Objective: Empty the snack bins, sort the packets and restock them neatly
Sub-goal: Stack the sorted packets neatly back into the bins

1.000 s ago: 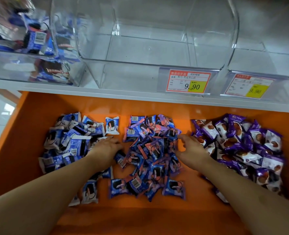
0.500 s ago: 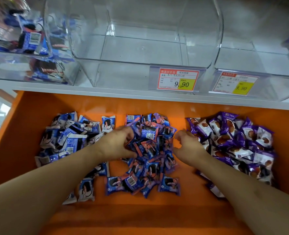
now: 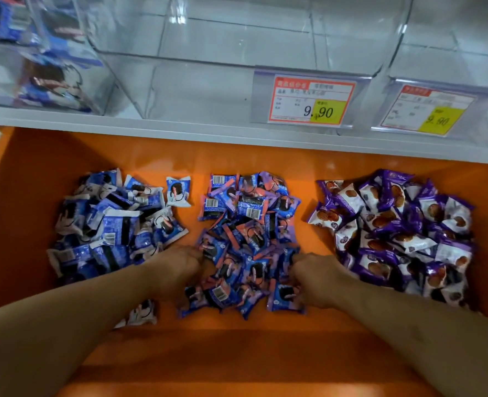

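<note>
Three heaps of packets lay on the orange shelf point(image 3: 237, 353); the left hand point(image 3: 179, 267) and right hand point(image 3: 314, 279), fingers curled, gripped the middle heap point(image 3: 251, 239) near its front edge.

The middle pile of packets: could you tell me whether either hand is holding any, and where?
Both the left hand and right hand curl into the near sides of the middle pile, apparently gathering packets; fingertips are hidden.

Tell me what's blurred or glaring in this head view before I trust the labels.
Head view: the middle price tag reads 9.90 sharply; the right price tag is smeared. The clear bins catch white glare, and the blue packets top left are blurred. Wide-angle distortion bows the shelf edge.
</note>
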### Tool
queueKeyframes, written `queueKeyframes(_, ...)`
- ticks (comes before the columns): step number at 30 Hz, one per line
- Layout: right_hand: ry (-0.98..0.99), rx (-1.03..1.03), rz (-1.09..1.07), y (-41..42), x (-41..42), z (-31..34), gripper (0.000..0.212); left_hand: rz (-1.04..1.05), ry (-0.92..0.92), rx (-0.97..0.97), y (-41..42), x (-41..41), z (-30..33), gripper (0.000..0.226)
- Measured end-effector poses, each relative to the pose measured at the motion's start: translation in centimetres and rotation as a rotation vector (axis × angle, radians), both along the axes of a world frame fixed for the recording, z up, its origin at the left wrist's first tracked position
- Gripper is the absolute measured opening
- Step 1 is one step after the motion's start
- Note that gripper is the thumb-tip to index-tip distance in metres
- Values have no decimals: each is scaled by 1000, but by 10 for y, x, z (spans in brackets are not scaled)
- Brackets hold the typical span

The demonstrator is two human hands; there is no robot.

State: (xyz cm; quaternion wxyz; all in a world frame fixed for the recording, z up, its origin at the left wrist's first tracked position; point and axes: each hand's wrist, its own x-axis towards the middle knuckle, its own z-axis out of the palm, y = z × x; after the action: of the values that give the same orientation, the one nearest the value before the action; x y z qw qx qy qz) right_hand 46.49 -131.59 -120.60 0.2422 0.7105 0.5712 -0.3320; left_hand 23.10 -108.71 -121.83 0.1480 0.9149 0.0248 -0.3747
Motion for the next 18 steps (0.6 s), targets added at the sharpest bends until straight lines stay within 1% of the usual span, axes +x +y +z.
queueKeyframes(3,35,17,-62,-1,1,-3,18,76,13,-29,4,-1,3,35)
queueKeyframes(6,105,0,-135,-3,6,5,32,163,30,-59,14,0,12,33)
queueKeyframes(10,241,26,-270,5,27,32,29,241,39,-117,29,11,35,28)
queueKeyframes(13,284,148,-343,24,41,59,28,367,-65,-165,35,30,60,25)
queueKeyframes(16,326,279,-478,39,45,80,27,588,-204,-250,28,46,82,23)
queueKeyframes(18,358,316,-556,42,43,88,36,705,-256,-332,20,49,93,35)
